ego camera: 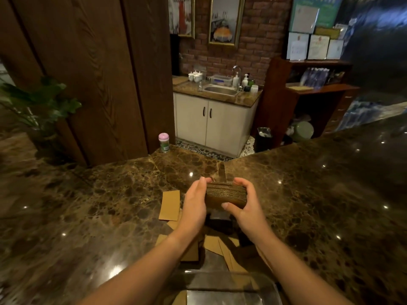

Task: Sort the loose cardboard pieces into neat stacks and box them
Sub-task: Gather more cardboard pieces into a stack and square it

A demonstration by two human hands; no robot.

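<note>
Both hands hold one thick stack of brown cardboard pieces (225,194) a little above the dark marble counter (110,205). My left hand (195,202) presses flat against the stack's left end. My right hand (243,202) wraps its right end, thumb on the near face. Loose cardboard pieces lie flat on the counter: one (170,205) left of my left hand, several more (214,245) between and under my forearms. A clear plastic box (224,287) stands at the near edge, with a cardboard piece partly visible inside.
A small jar with a pink lid (163,142) stands at the counter's far edge. A wood-panelled pillar (88,84) and a potted plant (37,102) rise at the back left. Beyond the counter are a sink cabinet (218,119) and a black bin (263,138).
</note>
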